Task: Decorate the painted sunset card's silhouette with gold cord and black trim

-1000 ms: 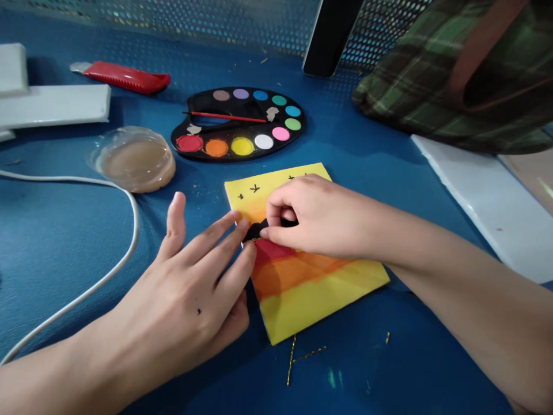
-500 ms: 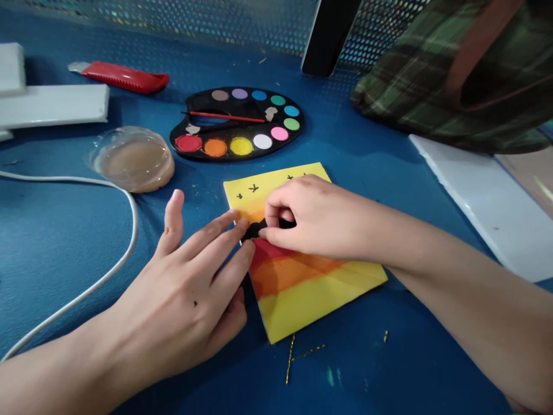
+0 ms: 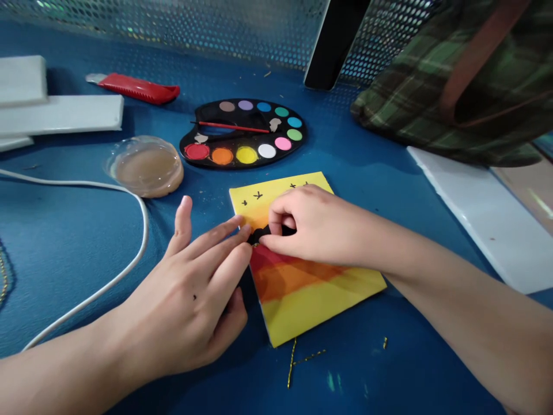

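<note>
A small painted canvas (image 3: 311, 294) in yellow, orange and red bands lies on the blue table, with tiny black bird marks near its far edge. My left hand (image 3: 194, 294) rests flat beside its left edge, fingers stretched out, the fingertips pressing the canvas edge next to a black shape. My right hand (image 3: 311, 227) lies over the middle of the canvas, thumb and forefinger pinched at that black shape (image 3: 258, 233). What the pinch holds is too small to make out.
A black paint palette (image 3: 244, 134) with a red brush lies behind the canvas. A clear dish of brown water (image 3: 147, 167), a white cable (image 3: 108, 230), a red cutter (image 3: 138, 89), white blocks (image 3: 60, 112), a plaid bag (image 3: 453, 86), a white board (image 3: 479, 207) and gold wire bits (image 3: 298, 357) surround it.
Both hands stay at the same spot on the canvas. The view has shifted slightly, so everything sits a little lower and to the right in the picture.
</note>
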The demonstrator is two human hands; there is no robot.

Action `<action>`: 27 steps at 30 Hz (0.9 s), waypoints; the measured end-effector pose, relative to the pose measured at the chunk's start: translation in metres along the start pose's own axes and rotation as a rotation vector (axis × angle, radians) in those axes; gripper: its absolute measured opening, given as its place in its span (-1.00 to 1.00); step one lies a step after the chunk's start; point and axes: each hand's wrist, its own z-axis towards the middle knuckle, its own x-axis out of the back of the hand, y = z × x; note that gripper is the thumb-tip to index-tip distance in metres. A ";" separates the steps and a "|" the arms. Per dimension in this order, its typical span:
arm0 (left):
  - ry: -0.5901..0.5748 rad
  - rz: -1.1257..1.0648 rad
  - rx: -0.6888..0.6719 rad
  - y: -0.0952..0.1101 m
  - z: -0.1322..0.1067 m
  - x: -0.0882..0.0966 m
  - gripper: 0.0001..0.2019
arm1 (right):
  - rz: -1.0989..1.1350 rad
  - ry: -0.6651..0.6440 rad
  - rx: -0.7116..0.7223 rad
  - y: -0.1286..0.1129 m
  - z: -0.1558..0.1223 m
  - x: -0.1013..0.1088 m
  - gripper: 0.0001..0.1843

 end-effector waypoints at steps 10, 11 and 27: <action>0.005 0.026 -0.002 0.000 0.001 0.000 -0.74 | 0.039 0.022 0.031 0.002 0.001 -0.003 -0.79; 0.005 0.031 -0.004 -0.001 0.000 0.000 -0.74 | 0.040 0.029 0.036 0.003 0.001 -0.004 -0.79; -0.052 0.045 -0.011 -0.003 -0.003 -0.005 -0.55 | 0.038 0.541 0.077 -0.045 -0.058 0.038 -0.72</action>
